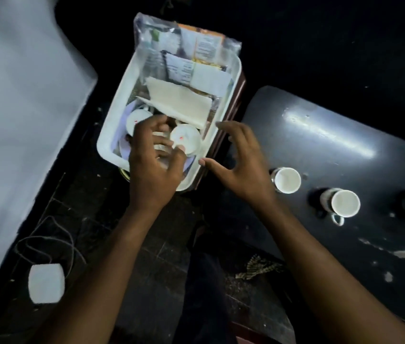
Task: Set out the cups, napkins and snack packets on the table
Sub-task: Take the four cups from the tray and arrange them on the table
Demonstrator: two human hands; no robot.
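Dark table [333, 135], 2 cups [287, 180], dim rm.

— Cups?
— Two white cups upright on the dark table [345, 135]: cup one [286, 180] nearer the tray, cup two [344, 203] just beside it, handle toward the viewer. Two more in the white tray [231, 78], bases up: cup three [186, 139] and cup four [139, 119].
— Napkins?
— Folded white napkins [179, 103] lying across the tray's middle, above the cups.
— Snack packets?
— Clear-wrapped snack packets [186, 48] at the tray's far end, overhanging the rim; labels blurred.
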